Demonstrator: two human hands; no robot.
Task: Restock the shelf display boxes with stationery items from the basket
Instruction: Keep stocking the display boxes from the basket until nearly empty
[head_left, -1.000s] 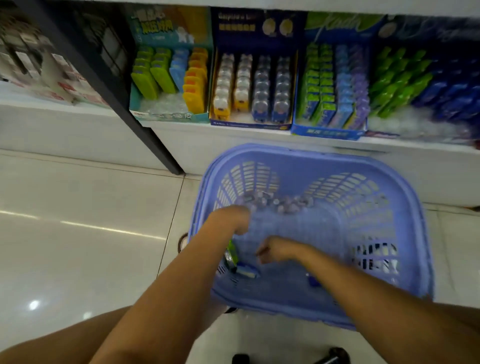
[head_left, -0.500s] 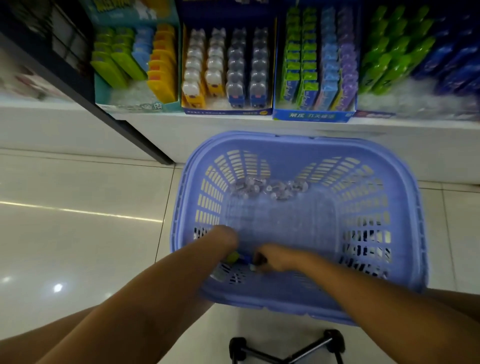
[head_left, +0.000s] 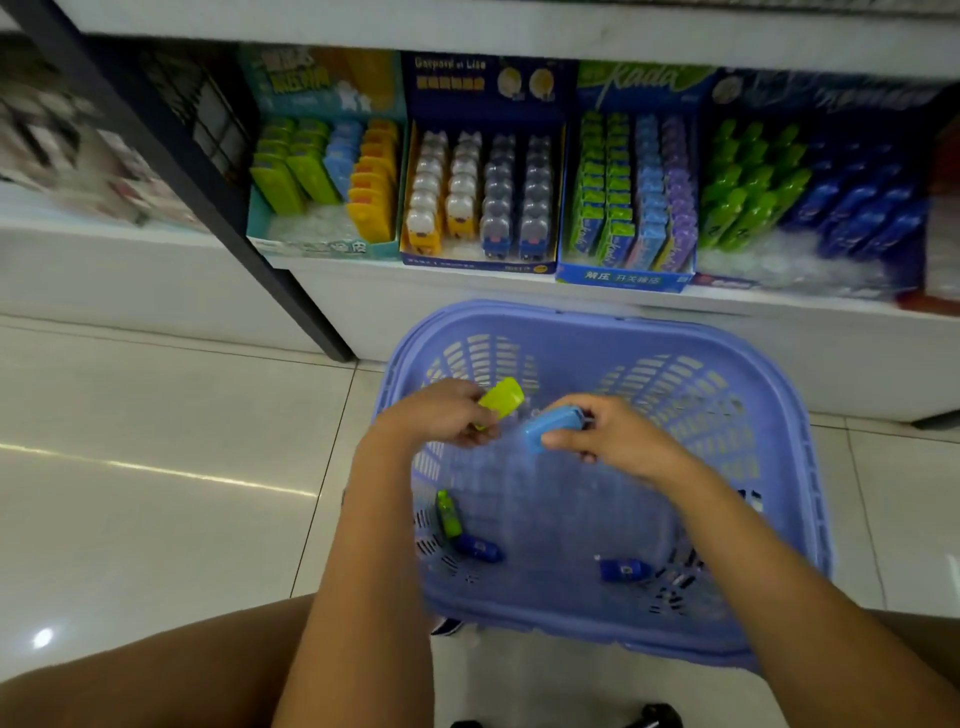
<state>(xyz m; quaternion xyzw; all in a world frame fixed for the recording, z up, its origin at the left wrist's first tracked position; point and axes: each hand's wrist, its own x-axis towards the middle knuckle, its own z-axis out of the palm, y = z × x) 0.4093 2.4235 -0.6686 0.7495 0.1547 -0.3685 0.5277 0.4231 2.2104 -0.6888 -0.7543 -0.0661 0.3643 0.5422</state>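
Note:
A lilac plastic basket (head_left: 779, 410) sits on the floor below the shelf. Above its middle, my left hand (head_left: 441, 418) grips a lime-green eraser case (head_left: 501, 397). My right hand (head_left: 613, 434) grips a light-blue eraser case (head_left: 553, 428) just beside it. On the basket's bottom lie a small green item (head_left: 449, 514) and two dark-blue items (head_left: 480, 548) (head_left: 623, 569). On the shelf, the teal display box (head_left: 322, 247) at the left holds green, blue and yellow cases, with a gap at its front.
Three more display boxes stand to the right: a dark-blue one with animal-shaped items (head_left: 480, 197), a blue one with small packs (head_left: 631, 192) and one with green and blue bottles (head_left: 810, 192). A black shelf post (head_left: 218, 208) slants at the left. Glossy floor tiles (head_left: 156, 467) lie left.
Both hands have come up from the near bottom of the basket, each now holding a case: green in the left, light blue in the right. The view has tilted up toward the shelf.

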